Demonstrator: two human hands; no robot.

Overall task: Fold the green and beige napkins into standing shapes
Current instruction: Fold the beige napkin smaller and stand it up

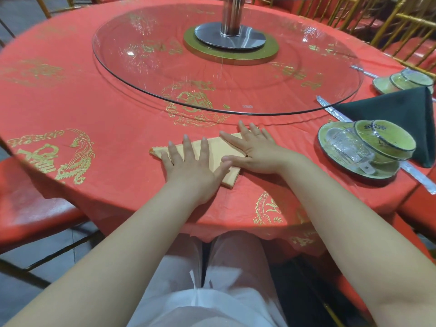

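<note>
A beige napkin point(218, 152) lies folded flat in a triangle on the red tablecloth near the table's front edge. My left hand point(188, 164) presses flat on its left half with the fingers spread straight. My right hand point(254, 151) presses flat on its right half, thumb pointing left toward the other hand. Both hands hide much of the cloth. A dark green napkin point(396, 112) stands folded in a cone-like shape at the right, behind a place setting.
A large glass turntable point(141, 74) on a metal post fills the table's middle. At the right stands a green plate point(342, 166) with a bowl and a glass cup; more dishes point(401, 82) sit farther back. Wrapped chopsticks point(335, 114) lie nearby. Red chairs surround the table.
</note>
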